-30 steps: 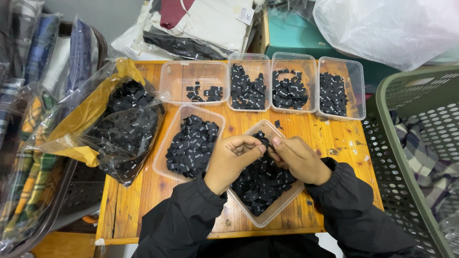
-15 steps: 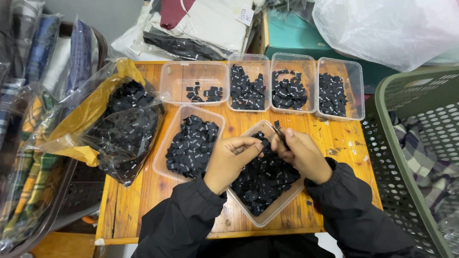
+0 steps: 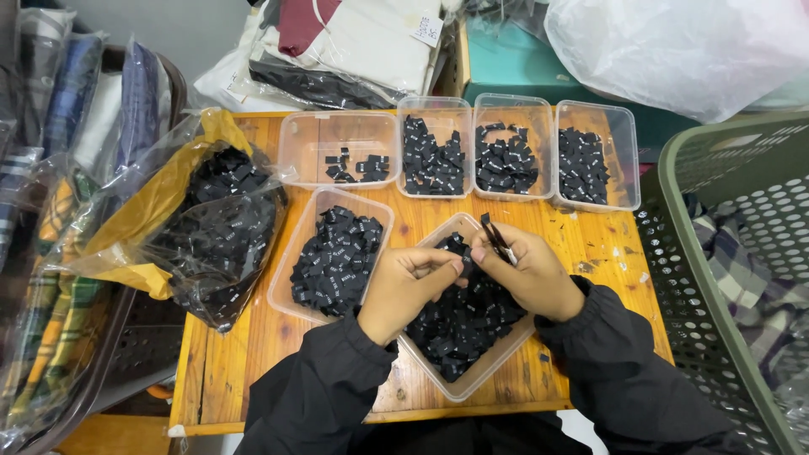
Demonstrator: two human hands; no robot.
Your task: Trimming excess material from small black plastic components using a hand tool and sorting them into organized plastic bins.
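Head view: fingers [image 3: 459, 263] hide label (black).

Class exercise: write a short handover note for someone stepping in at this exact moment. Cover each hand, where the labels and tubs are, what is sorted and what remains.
Left hand: pinching small black labels over the near tub.
Right hand: holding a thin stack of labels above that tub.
Done: four back tubs hold labels, the leftmost only a few; a fifth tub beside the left hand is well filled.
Left: the near tub's heap and the open plastic bag of labels.
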